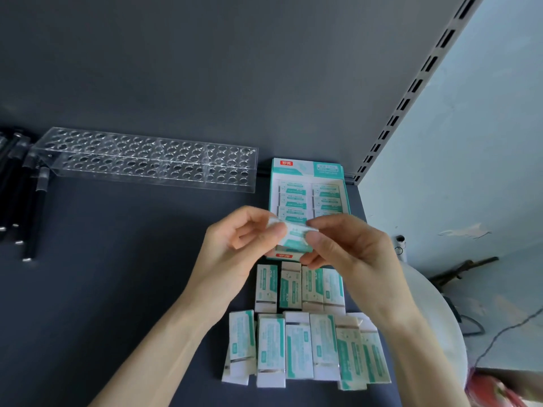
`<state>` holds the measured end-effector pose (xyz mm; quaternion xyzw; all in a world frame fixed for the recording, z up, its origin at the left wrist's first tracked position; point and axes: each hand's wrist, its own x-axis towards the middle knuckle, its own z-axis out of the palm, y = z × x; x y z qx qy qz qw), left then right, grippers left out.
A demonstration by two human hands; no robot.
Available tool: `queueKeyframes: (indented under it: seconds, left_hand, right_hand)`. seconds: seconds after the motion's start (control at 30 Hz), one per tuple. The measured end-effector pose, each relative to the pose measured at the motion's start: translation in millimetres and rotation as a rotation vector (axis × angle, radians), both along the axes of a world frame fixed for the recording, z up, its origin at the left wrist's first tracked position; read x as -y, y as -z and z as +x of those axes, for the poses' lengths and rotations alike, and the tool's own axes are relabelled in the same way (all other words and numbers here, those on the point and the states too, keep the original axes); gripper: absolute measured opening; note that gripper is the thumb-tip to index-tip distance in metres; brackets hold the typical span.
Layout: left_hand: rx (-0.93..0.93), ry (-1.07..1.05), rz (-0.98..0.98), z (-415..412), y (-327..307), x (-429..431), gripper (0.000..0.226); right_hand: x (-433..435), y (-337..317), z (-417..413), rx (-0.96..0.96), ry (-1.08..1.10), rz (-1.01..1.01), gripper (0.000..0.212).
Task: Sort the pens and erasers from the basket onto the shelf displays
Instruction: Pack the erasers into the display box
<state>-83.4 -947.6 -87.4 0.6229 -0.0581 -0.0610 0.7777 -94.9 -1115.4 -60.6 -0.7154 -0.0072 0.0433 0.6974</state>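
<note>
Eraser (295,232) pinched between left hand (235,245) and right hand (346,248).

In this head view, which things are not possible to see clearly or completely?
1. The held eraser: head view, mostly covered by fingers of the left hand and right hand, and blurred.
2. The eraser box: its front end is hidden behind both hands.
3. The black pens: cut off by the left edge.
4. The red object: blurred and cut off by the bottom-right corner.
5. The loose erasers: their print is too small to read.
</note>
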Motion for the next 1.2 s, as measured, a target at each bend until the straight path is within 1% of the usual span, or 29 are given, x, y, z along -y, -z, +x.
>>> queueKeyframes:
  seconds: [0.1, 0.2, 0.3, 0.33, 0.43, 0.5, 0.6, 0.77, 0.93, 1.0, 1.07, 1.2]
  left_hand:
    - [0.037, 0.005, 0.123, -1, 0, 2, 0.023]
    - [0.123, -0.015, 0.334, -2, 5, 5, 0.021]
    - [0.201, -0.123, 0.541, 2, 14, 1, 0.034]
    - [0.209, -0.141, 0.583, 3, 16, -2, 0.039]
    - [0.161, -0.092, 0.585, 4, 17, -4, 0.051]
    - [0.14, -0.055, 0.58, 4, 19, -3, 0.053]
    - [0.147, -0.06, 0.587, 3, 22, -1, 0.057]
    - [0.178, -0.086, 0.606, 3, 24, 0, 0.057]
    - [0.171, -0.09, 0.614, 3, 24, 0, 0.056]
    - [0.172, -0.087, 0.618, 4, 23, 0, 0.056]
    - [0.167, -0.09, 0.62, 3, 21, 0, 0.053]
    - [0.196, -0.134, 0.613, -11, 15, -4, 0.036]
  right_hand:
    - [5, 0, -2, 0.002, 0.066, -0.008, 0.016]
    - [11, -1, -4, -0.026, 0.105, -0.085, 0.014]
    - [23, -1, -3, -0.054, 0.258, -0.158, 0.01]
    - [27, -1, -2, -0.063, 0.3, -0.204, 0.009]
    - [35, 3, 3, -0.089, 0.366, -0.373, 0.006]
    - [33, 6, 6, -0.102, 0.356, -0.444, 0.006]
    - [30, 10, 10, -0.097, 0.339, -0.547, 0.007]
    - [32, 12, 14, -0.105, 0.298, -0.679, 0.007]
    - [35, 18, 19, -0.074, 0.272, -0.789, 0.008]
    - [34, 21, 19, -0.055, 0.273, -0.791, 0.008]
    - [34, 21, 17, -0.03, 0.298, -0.748, 0.007]
    - [34, 15, 0, 0.053, 0.306, -0.556, 0.015]
